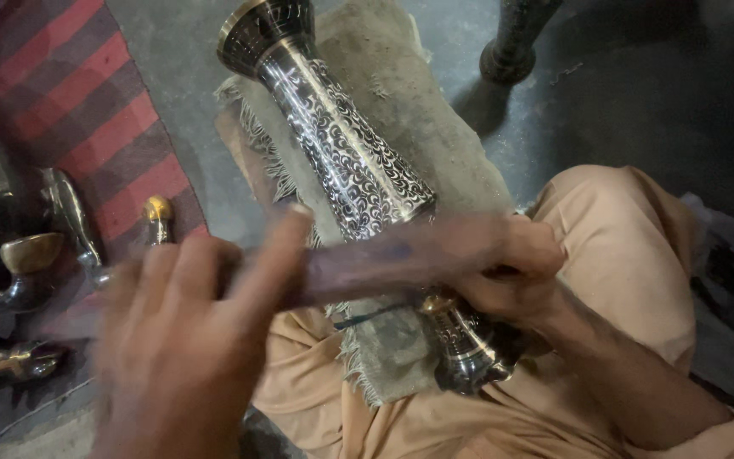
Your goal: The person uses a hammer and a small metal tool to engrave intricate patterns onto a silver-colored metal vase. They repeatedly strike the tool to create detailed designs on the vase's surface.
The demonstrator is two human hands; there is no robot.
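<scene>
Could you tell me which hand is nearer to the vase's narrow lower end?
Right. The right hand rests on the vase near that end; the left hand is off to its left.

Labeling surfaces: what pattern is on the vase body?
Silver scrollwork on black across the vase; head view.

The scene is dim overall, with soft light falling from above and slightly ahead; the far right corner of the floor (pixel 681 93) sinks almost to black. The engraved metal vase (pixel 341 144) is the sharpest thing in view, and bright glare runs along its upper side and rim. The left hand (pixel 180 348) is heavily smeared by motion blur, its fingers ghosted and half transparent, and the stick-like tool (pixel 401 255) it crosses is blurred too. The right hand (pixel 511 272) is only slightly soft. A dark shadow lies beside the black post (pixel 516 42). The brass pieces (pixel 27 263) at the left edge catch dull highlights and look stretched.
</scene>
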